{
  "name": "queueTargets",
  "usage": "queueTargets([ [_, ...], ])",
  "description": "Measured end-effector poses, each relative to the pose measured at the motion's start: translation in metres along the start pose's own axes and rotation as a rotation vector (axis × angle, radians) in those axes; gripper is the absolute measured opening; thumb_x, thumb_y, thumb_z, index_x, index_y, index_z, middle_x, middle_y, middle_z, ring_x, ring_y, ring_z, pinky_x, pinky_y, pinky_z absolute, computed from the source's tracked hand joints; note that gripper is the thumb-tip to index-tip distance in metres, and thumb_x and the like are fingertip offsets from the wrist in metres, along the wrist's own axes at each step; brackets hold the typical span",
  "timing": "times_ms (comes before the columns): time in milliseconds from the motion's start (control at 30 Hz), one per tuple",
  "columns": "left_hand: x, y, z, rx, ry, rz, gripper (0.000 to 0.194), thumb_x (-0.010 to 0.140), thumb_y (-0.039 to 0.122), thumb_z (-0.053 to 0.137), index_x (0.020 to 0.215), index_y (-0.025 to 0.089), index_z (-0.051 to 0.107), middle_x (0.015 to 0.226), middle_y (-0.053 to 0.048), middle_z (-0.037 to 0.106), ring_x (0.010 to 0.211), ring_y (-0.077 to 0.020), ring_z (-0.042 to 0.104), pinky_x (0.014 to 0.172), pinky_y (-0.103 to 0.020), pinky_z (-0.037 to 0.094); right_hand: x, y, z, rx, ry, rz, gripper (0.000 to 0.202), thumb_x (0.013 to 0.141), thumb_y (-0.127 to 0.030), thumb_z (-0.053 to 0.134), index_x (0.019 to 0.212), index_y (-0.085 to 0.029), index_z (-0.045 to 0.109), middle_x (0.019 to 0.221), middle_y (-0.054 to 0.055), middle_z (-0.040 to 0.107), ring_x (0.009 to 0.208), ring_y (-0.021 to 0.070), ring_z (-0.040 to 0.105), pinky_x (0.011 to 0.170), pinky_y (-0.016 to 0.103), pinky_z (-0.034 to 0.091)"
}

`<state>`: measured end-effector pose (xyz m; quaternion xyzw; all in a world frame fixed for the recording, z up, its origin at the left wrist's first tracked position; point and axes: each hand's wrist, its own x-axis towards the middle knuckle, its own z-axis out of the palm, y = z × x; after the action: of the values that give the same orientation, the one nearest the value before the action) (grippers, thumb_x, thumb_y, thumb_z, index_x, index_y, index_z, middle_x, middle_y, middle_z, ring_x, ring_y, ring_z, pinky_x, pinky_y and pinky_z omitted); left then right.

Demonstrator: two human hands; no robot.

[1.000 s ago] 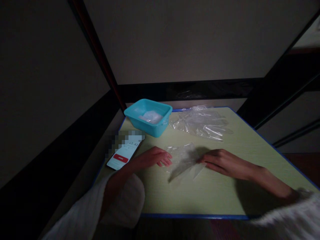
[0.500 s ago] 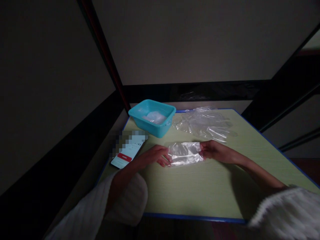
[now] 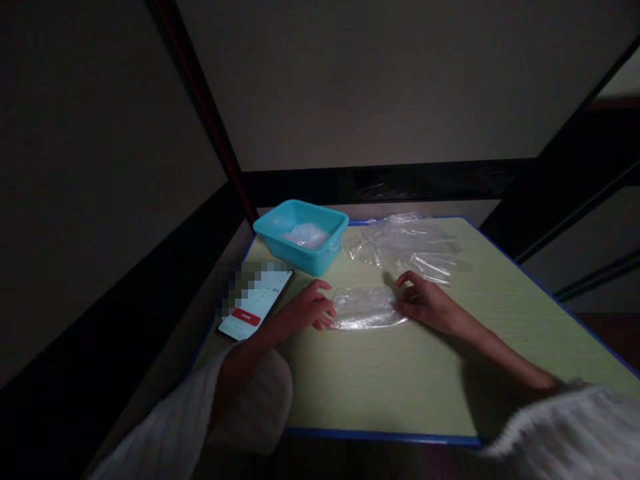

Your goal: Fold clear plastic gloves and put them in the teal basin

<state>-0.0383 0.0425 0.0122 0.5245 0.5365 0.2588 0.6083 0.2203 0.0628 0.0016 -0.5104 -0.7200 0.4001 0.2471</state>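
A folded piece of clear plastic (image 3: pixel 364 308) lies on the pale table in front of me. At its left end is my left hand (image 3: pixel 311 307), fingers curved and apart, the fingertips near or touching the edge. My right hand (image 3: pixel 424 303) is at the other end, with its thumb and fingers spread and the lower fingers close to the plastic's edge. Neither hand is closed on it. Beyond my right hand, a loose heap of thin clear plastic (image 3: pixel 413 247) lies spread out with crinkled edges.
A turquoise basin (image 3: pixel 317 261) with whitish clear plastic (image 3: pixel 307 235) inside stands at the back left. A phone (image 3: pixel 255 303) with a lit screen lies near the left edge of the table (image 3: pixel 380 393). A wall rises behind the table.
Both hands have loosened from the ends of the folded plastic, and their fingers have spread. The plastic now lies flat on the table.
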Motion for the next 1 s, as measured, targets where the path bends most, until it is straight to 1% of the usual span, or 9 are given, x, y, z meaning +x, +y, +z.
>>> queueTargets([
  [133, 0.0, -0.002, 0.0, 0.036, 0.002, 0.031, 0.028, 0.076, 0.012, 0.051, 0.099, 0.02, 0.038, 0.066, 0.006, 0.061, 0.05, -0.0109, 0.064, 0.044, -0.016, 0.039, -0.001, 0.001, 0.001, -0.035, 0.03, -0.013, 0.026, 0.064, -0.026, 0.055, 0.085, -0.021, 0.04, 0.051, -0.007, 0.051, 0.046, 0.0132, 0.048, 0.045, 0.024, 0.036],
  [267, -0.002, 0.0, 0.004, 0.067, 0.018, 0.047, 0.027, 0.077, 0.009, 0.048, 0.099, 0.019, 0.037, 0.066, 0.006, 0.059, 0.049, -0.0098, 0.063, 0.044, -0.016, 0.038, -0.004, 0.0, -0.001, -0.074, 0.05, -0.023, 0.024, 0.065, -0.024, 0.054, 0.085, -0.021, 0.042, 0.052, -0.006, 0.051, 0.047, 0.0138, 0.049, 0.046, 0.025, 0.036],
  [433, -0.005, 0.003, 0.007, 0.094, 0.034, 0.05, 0.026, 0.078, 0.008, 0.047, 0.1, 0.018, 0.037, 0.065, 0.006, 0.059, 0.05, -0.0097, 0.063, 0.044, -0.016, 0.037, -0.008, -0.002, -0.003, -0.115, 0.083, -0.049, 0.021, 0.069, -0.024, 0.051, 0.088, -0.021, 0.042, 0.053, -0.006, 0.052, 0.048, 0.0143, 0.05, 0.046, 0.025, 0.035],
  [633, -0.006, 0.004, 0.009, 0.11, 0.032, 0.061, 0.028, 0.077, 0.008, 0.048, 0.1, 0.019, 0.037, 0.066, 0.006, 0.059, 0.05, -0.0099, 0.063, 0.045, -0.017, 0.038, -0.002, -0.003, 0.0, -0.154, 0.213, -0.093, 0.023, 0.071, -0.027, 0.052, 0.091, -0.02, 0.043, 0.063, -0.001, 0.058, 0.054, 0.0159, 0.054, 0.051, 0.027, 0.04],
  [833, -0.006, 0.003, 0.01, 0.129, 0.029, 0.073, 0.028, 0.077, 0.011, 0.049, 0.101, 0.018, 0.036, 0.068, 0.005, 0.061, 0.053, -0.0116, 0.064, 0.046, -0.018, 0.039, 0.008, 0.003, 0.004, -0.111, 0.21, -0.083, 0.024, 0.067, -0.023, 0.051, 0.089, -0.02, 0.041, 0.059, -0.002, 0.056, 0.051, 0.0151, 0.053, 0.048, 0.026, 0.039],
  [1000, -0.007, 0.003, 0.01, 0.142, 0.032, 0.085, 0.029, 0.077, 0.011, 0.049, 0.102, 0.018, 0.036, 0.068, 0.004, 0.061, 0.054, -0.0112, 0.064, 0.047, -0.018, 0.04, 0.01, 0.005, 0.005, -0.097, 0.196, -0.094, 0.025, 0.065, -0.022, 0.05, 0.088, -0.02, 0.041, 0.056, -0.004, 0.053, 0.049, 0.0144, 0.051, 0.046, 0.024, 0.038],
])
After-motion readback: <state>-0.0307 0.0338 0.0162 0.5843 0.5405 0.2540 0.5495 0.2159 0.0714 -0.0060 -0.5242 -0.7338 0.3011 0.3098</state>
